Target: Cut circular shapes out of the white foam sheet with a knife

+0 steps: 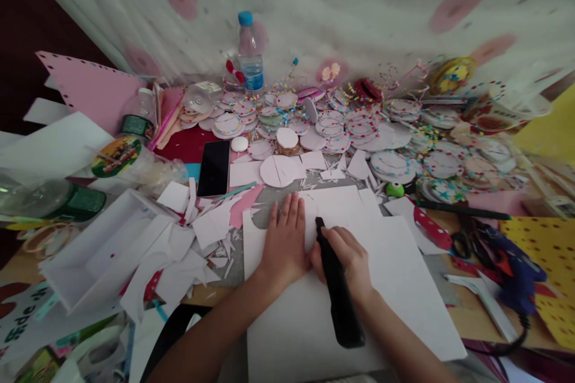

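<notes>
The desk (453, 305) is buried in paper scraps and decorated discs. A big white sheet (395, 287) lies before me; my left hand (284, 242) presses flat on it, fingers spread, grasping nothing. My right hand (348, 257) is clenched around a black cutter (338, 290), tip on the sheet. Those fingers sit close: a slip could nick them.

Single head-worn view, close above the cluttered table (476, 311), facing forward-down.
</notes>
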`<state>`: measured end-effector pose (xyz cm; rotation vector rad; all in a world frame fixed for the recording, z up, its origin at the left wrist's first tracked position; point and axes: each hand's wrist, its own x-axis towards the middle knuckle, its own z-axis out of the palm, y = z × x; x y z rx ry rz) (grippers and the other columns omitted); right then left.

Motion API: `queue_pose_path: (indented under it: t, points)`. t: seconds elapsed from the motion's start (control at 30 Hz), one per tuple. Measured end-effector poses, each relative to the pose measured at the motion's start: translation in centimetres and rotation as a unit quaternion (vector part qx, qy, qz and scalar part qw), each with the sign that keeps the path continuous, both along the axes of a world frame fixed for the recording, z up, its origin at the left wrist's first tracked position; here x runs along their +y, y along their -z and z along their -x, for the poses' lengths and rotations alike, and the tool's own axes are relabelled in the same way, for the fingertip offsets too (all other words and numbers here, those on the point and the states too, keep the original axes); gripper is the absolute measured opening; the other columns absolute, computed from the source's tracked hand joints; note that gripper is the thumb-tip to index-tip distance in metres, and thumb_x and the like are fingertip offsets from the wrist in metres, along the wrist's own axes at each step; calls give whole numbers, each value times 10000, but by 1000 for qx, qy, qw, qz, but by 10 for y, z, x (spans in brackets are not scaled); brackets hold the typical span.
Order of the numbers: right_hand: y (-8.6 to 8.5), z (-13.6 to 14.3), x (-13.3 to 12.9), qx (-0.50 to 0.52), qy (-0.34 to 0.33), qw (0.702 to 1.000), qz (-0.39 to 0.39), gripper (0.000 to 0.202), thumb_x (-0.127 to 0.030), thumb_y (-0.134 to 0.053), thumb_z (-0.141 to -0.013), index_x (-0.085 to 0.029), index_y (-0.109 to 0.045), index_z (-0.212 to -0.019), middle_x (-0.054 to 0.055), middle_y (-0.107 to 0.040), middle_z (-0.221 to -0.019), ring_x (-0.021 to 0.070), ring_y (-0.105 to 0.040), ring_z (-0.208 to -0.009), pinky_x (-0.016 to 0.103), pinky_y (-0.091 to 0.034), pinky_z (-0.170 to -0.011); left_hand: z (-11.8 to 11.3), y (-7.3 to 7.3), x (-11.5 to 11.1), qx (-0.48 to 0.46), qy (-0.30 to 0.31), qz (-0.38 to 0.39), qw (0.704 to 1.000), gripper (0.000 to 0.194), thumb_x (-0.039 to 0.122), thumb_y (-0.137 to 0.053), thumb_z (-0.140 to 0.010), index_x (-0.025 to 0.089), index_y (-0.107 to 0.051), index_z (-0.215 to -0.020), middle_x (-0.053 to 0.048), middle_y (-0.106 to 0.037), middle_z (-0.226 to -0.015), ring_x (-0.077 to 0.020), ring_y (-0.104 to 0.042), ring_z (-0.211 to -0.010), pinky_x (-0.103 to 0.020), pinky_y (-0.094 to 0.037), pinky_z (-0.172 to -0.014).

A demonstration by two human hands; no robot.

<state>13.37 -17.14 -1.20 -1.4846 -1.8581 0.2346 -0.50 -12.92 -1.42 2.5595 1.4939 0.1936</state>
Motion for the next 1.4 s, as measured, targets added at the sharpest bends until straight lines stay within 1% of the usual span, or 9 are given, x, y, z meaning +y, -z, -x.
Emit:
queue_pose_path:
  t: [0.3, 0.43, 0.53, 0.67, 0.8, 0.97, 1.1, 1.2, 1.4]
  points:
    - [1, -6, -13, 136, 42, 989, 31, 109, -202, -583, -814, -222, -559, -918, 11, -584, -733, 168, -556, -632, 280, -462, -575, 1, 1, -1, -13, 4, -13, 1000, 788, 478, -409, -900, 1, -211, -1495, -203, -179, -1593, -306, -119, -1489, -508, -167, -1191]
    - [6, -21, -31, 296, 174, 938, 46, 130, -308, -606, -828, -215, -606, -918, 33, -623, -823, 190, -590, -717, 295, -470, -610, 2, -1, -3, -38, 2, -17, 999, 783, 503, -444, -905, 22, -236, -1487, -203, -232, -1581, -306, -169, -1480, -497, -224, -1180]
    - [10, -33, -37, 450, 228, 862, 54, 143, -316, -621, -803, -213, -609, -901, 16, -591, -779, 160, -556, -622, 267, -432, -535, 3, -1, 0, -96, -22, -14, 995, 701, 416, -511, -889, 45, -301, -1446, -231, -272, -1559, -325, -242, -1457, -505, -320, -1134]
    - [12, -38, -42, 566, 179, 802, 70, 133, -291, -633, -781, -228, -613, -896, 8, -567, -766, 141, -541, -594, 245, -414, -505, 7, -9, 21, -258, -105, 44, 959, 550, 329, -577, -860, 100, -424, -1336, -222, -479, -1414, -303, -449, -1335, -483, -398, -1081]
    - [7, -36, -50, 581, 120, 804, 46, 139, -318, -638, -803, -230, -617, -908, 21, -552, -797, 131, -515, -605, 240, -397, -514, 16, -31, 58, -372, -173, 285, 867, 582, 317, -669, -795, 131, -470, -1309, -163, -629, -1214, -252, -634, -1078, -402, -519, -902]
    - [0, -38, -64, 573, -13, 818, 50, 188, -378, -602, -859, -227, -577, -968, 23, -512, -769, 147, -457, -667, 264, -368, -583, 26, -58, 87, -351, -78, 524, 772, 392, 320, -836, -626, 133, -697, -941, -81, -737, -987, -204, -692, -844, -317, -546, -779]
    - [-4, -42, -68, 586, -64, 805, 67, 171, -380, -568, -891, -242, -557, -991, 29, -515, -778, 166, -452, -720, 282, -354, -619, 25, -67, 92, -366, -83, 630, 680, 490, 252, -886, -565, 158, -699, -1008, -56, -750, -976, -160, -693, -799, -279, -553, -777]
    - [-8, -45, -68, 601, -83, 792, 73, 172, -388, -565, -894, -248, -557, -994, 33, -525, -790, 170, -456, -728, 287, -358, -622, 22, -72, 92, -351, -98, 647, 669, 544, 215, -894, -547, 159, -692, -1050, -65, -753, -982, -165, -699, -785, -282, -568, -752]
    - [-16, -49, -67, 589, -104, 798, 75, 180, -407, -540, -898, -267, -559, -1010, 47, -556, -804, 193, -495, -744, 312, -387, -618, 18, -83, 92, -324, -90, 622, 707, 437, 245, -882, -580, 144, -715, -971, -60, -759, -940, -175, -703, -746, -286, -571, -718]
